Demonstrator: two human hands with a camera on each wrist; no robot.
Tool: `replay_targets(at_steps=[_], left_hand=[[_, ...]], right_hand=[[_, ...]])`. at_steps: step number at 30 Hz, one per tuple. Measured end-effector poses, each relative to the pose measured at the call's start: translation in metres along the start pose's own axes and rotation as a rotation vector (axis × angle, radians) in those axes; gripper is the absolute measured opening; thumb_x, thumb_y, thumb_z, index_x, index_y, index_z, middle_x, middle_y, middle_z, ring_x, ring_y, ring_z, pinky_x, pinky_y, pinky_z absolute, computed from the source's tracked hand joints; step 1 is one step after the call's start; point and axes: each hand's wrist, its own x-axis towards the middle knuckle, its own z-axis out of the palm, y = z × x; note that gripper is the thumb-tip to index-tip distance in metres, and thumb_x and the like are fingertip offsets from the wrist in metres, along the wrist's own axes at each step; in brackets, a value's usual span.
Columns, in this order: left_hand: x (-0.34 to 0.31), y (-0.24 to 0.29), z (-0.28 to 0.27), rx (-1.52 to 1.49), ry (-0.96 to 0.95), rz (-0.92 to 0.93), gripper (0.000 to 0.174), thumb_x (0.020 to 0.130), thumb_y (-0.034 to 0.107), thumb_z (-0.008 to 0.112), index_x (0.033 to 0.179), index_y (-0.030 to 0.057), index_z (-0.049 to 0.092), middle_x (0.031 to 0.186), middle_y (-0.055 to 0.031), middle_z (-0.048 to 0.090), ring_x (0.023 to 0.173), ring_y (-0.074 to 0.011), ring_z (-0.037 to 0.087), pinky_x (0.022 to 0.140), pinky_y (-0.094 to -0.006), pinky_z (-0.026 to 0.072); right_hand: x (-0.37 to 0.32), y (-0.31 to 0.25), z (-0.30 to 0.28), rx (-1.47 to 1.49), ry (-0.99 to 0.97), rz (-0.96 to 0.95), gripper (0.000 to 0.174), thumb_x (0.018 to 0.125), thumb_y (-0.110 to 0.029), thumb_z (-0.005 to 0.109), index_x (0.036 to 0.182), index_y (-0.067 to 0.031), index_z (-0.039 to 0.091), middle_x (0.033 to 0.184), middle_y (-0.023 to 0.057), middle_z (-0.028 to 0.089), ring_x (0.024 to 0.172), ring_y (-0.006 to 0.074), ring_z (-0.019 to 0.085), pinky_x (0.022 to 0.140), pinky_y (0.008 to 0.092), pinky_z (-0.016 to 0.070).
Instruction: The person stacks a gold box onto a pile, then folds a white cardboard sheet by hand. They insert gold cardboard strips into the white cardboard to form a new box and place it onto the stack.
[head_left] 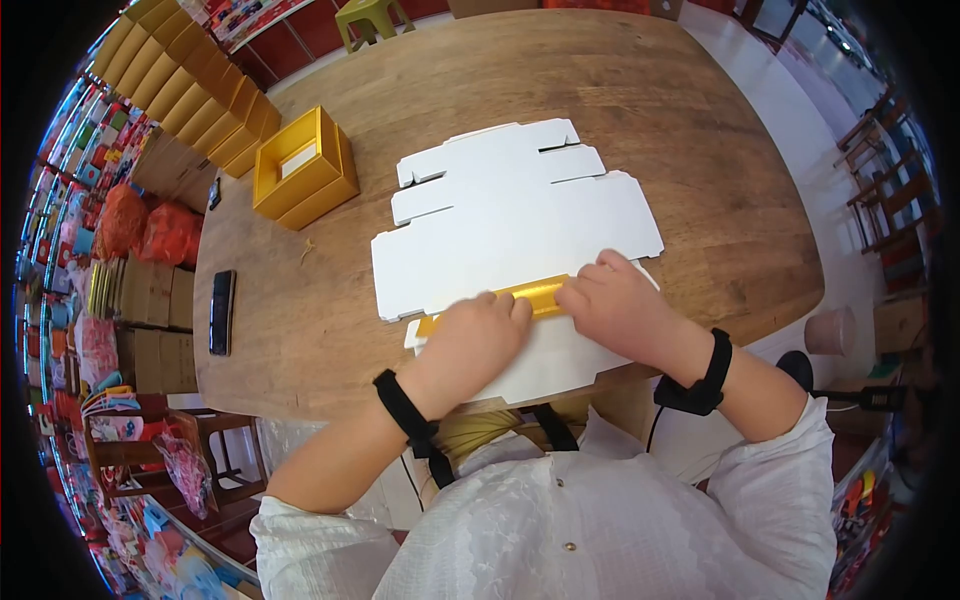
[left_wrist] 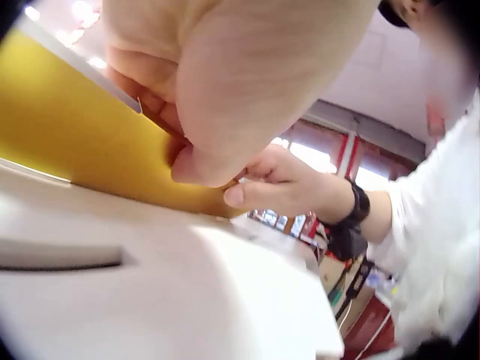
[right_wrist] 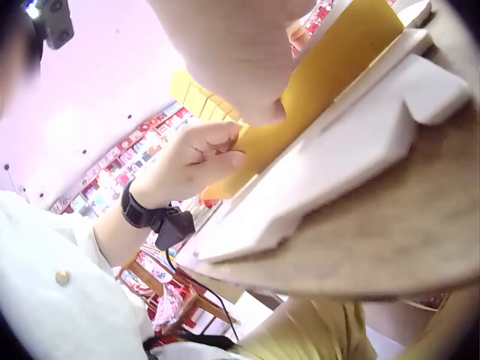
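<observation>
A flat die-cut box blank (head_left: 500, 215), white on its upper face, lies on the wooden table in the head view. Along its near part a panel stands folded up, showing a gold face (head_left: 542, 295). My left hand (head_left: 472, 338) pinches the left stretch of this panel, with the thumb on the gold face (left_wrist: 82, 135) and the fingers behind the edge. Farther right, my right hand (head_left: 622, 312) pinches the same panel, its thumb against the gold side (right_wrist: 307, 90). A short gold stretch shows between the hands. White flaps of the blank (right_wrist: 330, 161) extend toward my body.
An open gold box (head_left: 330, 190) stands at the table's left, beside tall stacks of gold boxes (head_left: 185, 90). Nearer me lies a phone (head_left: 221, 312). A green stool (head_left: 372, 18) is beyond the far edge; a pink bin (head_left: 829, 331) stands off to the right.
</observation>
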Motion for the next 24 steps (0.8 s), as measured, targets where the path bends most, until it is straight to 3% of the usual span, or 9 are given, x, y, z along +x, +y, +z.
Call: replay_targets(at_steps=[3, 5, 7, 13, 16, 18, 20, 22, 24], left_hand=[[0.027, -0.029, -0.017, -0.281, -0.174, -0.214, 0.022, 0.089, 0.02, 0.064, 0.105, 0.0048, 0.062, 0.101, -0.0094, 0.068, 0.085, -0.0327, 0.066, 0.066, -0.0426, 0.0534], [0.037, -0.057, 0.004, -0.361, 0.027, -0.188, 0.023, 0.086, 0.021, 0.071, 0.103, 0.0073, 0.063, 0.095, -0.0107, 0.064, 0.088, -0.034, 0.062, 0.075, -0.0449, 0.0507], [0.043, -0.067, 0.011, -0.212, 0.131, -0.163, 0.023, 0.084, 0.018, 0.073, 0.102, 0.0072, 0.064, 0.095, -0.0115, 0.063, 0.09, -0.0337, 0.06, 0.078, -0.0438, 0.0501], [0.049, -0.066, 0.006, -0.456, 0.069, -0.105, 0.021, 0.085, 0.013, 0.071, 0.103, 0.0037, 0.065, 0.095, -0.0141, 0.063, 0.093, -0.0332, 0.059, 0.081, -0.042, 0.0486], [0.03, -0.056, -0.016, -0.514, 0.444, 0.025, 0.014, 0.084, 0.007, 0.068, 0.097, 0.0013, 0.066, 0.089, -0.0144, 0.063, 0.087, -0.0332, 0.058, 0.079, -0.0413, 0.0466], [0.007, -0.049, -0.066, -0.427, 0.612, 0.092, 0.015, 0.081, 0.005, 0.07, 0.096, 0.0032, 0.067, 0.085, -0.0117, 0.062, 0.084, -0.0314, 0.057, 0.079, -0.0417, 0.0453], [-0.014, -0.061, -0.086, -0.44, 0.45, 0.134, 0.017, 0.08, -0.002, 0.069, 0.096, 0.0047, 0.07, 0.09, -0.0078, 0.062, 0.094, -0.0293, 0.057, 0.085, -0.0402, 0.0457], [-0.024, -0.079, -0.085, -0.255, 0.389, 0.137, 0.021, 0.074, -0.004, 0.071, 0.091, 0.0087, 0.074, 0.105, -0.0064, 0.065, 0.114, -0.0304, 0.056, 0.099, -0.0443, 0.0444], [-0.023, -0.095, -0.085, -0.09, 0.36, 0.132, 0.02, 0.073, -0.001, 0.07, 0.089, 0.01, 0.075, 0.115, -0.0067, 0.064, 0.123, -0.0314, 0.051, 0.105, -0.0467, 0.0407]], right_hand=[[0.032, 0.022, -0.014, 0.187, -0.22, 0.14, 0.011, 0.084, -0.015, 0.064, 0.092, -0.0079, 0.06, 0.088, 0.0069, 0.065, 0.086, 0.0214, 0.063, 0.09, 0.042, 0.043], [0.04, 0.034, -0.011, 0.296, -0.379, 0.22, 0.016, 0.087, -0.017, 0.064, 0.1, -0.0084, 0.063, 0.096, 0.0085, 0.066, 0.094, 0.0232, 0.063, 0.095, 0.0459, 0.042], [0.037, 0.043, 0.014, -0.139, 0.064, 0.103, 0.025, 0.092, -0.021, 0.062, 0.116, -0.0134, 0.063, 0.118, 0.0123, 0.062, 0.115, 0.0262, 0.057, 0.105, 0.054, 0.0368], [0.038, 0.007, 0.003, -0.035, 0.136, 0.124, 0.038, 0.084, -0.017, 0.067, 0.121, -0.0115, 0.061, 0.124, 0.0111, 0.059, 0.12, 0.0266, 0.053, 0.106, 0.0524, 0.0379], [0.009, -0.039, -0.024, 0.767, 0.013, -0.028, 0.022, 0.089, -0.009, 0.06, 0.11, -0.0074, 0.066, 0.103, 0.0102, 0.067, 0.1, 0.0267, 0.064, 0.087, 0.0405, 0.0495], [-0.015, -0.043, -0.029, 1.275, -0.268, 0.352, 0.027, 0.096, -0.02, 0.058, 0.118, -0.0053, 0.066, 0.109, 0.012, 0.069, 0.105, 0.0272, 0.064, 0.09, 0.0418, 0.0508], [-0.056, -0.012, 0.002, 1.742, -0.129, 0.774, 0.041, 0.102, -0.03, 0.053, 0.132, -0.0034, 0.059, 0.12, 0.0147, 0.067, 0.116, 0.0278, 0.062, 0.096, 0.0443, 0.0509], [-0.064, 0.01, -0.025, 2.421, 0.489, 0.949, 0.048, 0.104, -0.032, 0.05, 0.14, -0.0007, 0.05, 0.12, 0.0156, 0.068, 0.116, 0.0267, 0.063, 0.098, 0.0422, 0.052], [-0.066, 0.031, -0.046, 2.417, 0.541, 0.949, 0.048, 0.103, -0.027, 0.052, 0.142, 0.0007, 0.047, 0.124, 0.0167, 0.066, 0.118, 0.026, 0.063, 0.098, 0.0399, 0.0521]])
